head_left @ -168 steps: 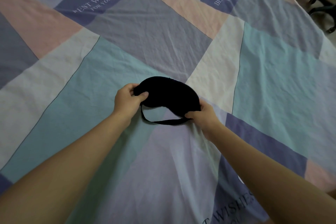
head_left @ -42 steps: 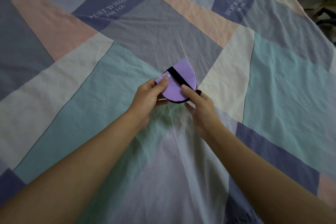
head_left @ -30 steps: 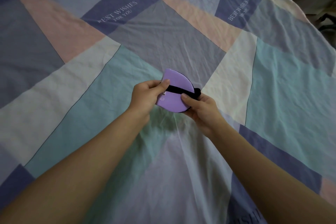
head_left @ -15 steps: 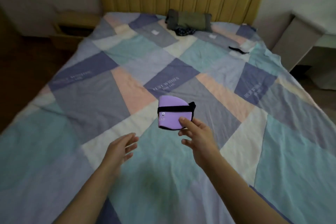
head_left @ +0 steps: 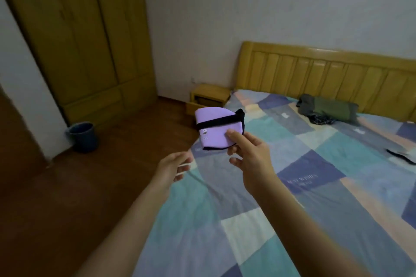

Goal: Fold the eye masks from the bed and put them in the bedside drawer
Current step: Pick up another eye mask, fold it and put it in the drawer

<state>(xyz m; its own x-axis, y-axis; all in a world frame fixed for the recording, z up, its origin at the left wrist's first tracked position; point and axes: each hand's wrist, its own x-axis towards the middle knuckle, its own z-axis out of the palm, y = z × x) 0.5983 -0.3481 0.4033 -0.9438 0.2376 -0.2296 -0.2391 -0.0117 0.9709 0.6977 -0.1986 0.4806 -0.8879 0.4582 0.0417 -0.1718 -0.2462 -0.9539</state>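
Observation:
My right hand (head_left: 249, 155) holds up a folded eye mask (head_left: 216, 135), purple side out, with its black strap wrapped across it. The thumb presses on the mask's front and the other fingers are behind it. My left hand (head_left: 173, 167) hovers lower left of the mask, fingers apart, holding nothing. Beyond the mask, the wooden bedside table (head_left: 209, 96) stands beside the bed's head, its drawer (head_left: 191, 108) pulled out; the mask hides part of it. Another dark eye mask (head_left: 400, 156) lies on the bed at the right edge.
The patchwork bed cover (head_left: 292, 186) fills the right side, below a wooden headboard (head_left: 326, 74). A green-grey bundle of cloth (head_left: 326, 111) lies near the headboard. A wardrobe (head_left: 78, 40) and a dark bucket (head_left: 82, 136) stand at left on the brown wooden floor (head_left: 67, 198).
The mask was folded in both hands; my left hand let go and only the right holds it. My view has swung left from the bed to the bedside table and wardrobe.

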